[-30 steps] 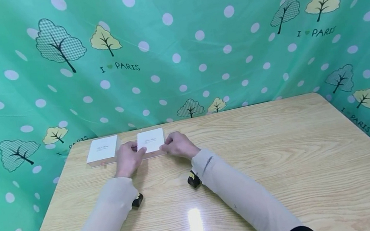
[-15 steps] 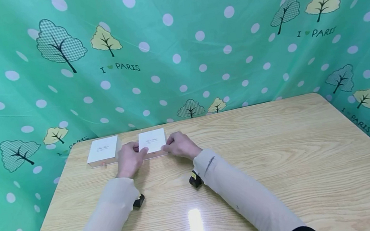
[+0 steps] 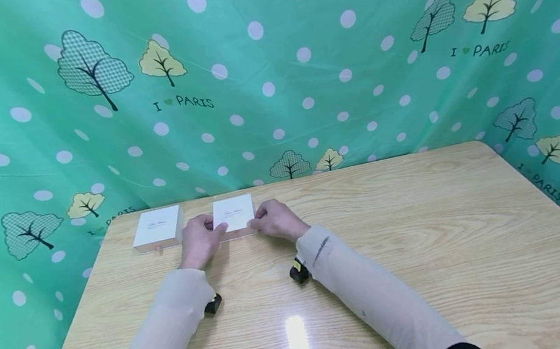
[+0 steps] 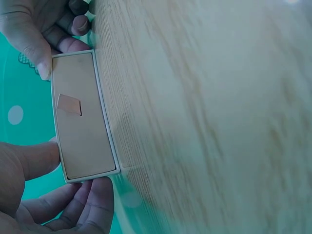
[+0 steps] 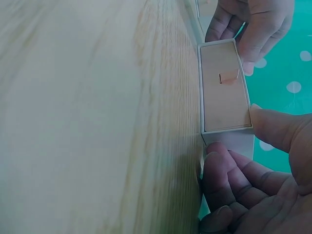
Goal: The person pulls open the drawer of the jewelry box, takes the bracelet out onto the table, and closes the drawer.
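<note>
A white box (image 3: 233, 212) with small lettering lies near the table's back edge, held at both sides. The left hand (image 3: 199, 241) grips its left end, thumb on the top's front corner and fingers at the side. At its right end the right hand (image 3: 278, 220) grips it the same way. In the left wrist view the box's pinkish front (image 4: 83, 136) shows a small ribbon tab (image 4: 69, 104); the left hand (image 4: 58, 195) is below. The right wrist view has the same front (image 5: 225, 105) above the right hand (image 5: 258, 180).
A second white box (image 3: 157, 227) lies just left of the left hand, a small tab at its front. The wooden table (image 3: 435, 235) reaches to a green patterned curtain (image 3: 296, 73) at the back and sides. Black devices are strapped at both wrists.
Both hands and the box between them have shifted slightly to the right, while the grips look the same. The second box stays beside them, nearly unchanged in the view.
</note>
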The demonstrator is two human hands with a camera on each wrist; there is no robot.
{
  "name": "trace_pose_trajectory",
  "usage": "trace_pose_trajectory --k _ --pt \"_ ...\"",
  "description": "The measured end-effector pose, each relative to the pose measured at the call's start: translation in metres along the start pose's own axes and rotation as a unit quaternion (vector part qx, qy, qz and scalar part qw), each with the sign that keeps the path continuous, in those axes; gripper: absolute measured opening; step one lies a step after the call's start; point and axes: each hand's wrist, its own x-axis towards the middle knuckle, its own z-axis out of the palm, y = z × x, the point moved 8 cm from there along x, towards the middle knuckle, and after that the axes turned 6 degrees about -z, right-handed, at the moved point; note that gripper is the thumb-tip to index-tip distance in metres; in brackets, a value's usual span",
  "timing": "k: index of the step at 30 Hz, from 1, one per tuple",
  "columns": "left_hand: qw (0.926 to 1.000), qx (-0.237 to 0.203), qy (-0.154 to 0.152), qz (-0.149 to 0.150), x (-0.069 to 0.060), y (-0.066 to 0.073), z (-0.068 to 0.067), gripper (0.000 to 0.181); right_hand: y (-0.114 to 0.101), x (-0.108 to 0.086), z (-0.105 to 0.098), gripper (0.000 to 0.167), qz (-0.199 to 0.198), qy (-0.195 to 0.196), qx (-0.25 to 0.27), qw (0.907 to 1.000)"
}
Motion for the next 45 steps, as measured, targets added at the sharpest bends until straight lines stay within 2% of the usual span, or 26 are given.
trace_pose_trajectory --k 17,45 --pt "0.9999 -0.012 -0.003 0.006 -0.002 0.005 0.005 0.043 0.005 -0.002 -0.005 0.027 -0.009 0.004 0.0 0.9999" --pt "0.9999 -0.013 -0.005 0.005 -0.003 0.01 0.013 0.044 0.012 -0.007 -0.013 0.029 0.01 0.012 -0.006 0.9999"
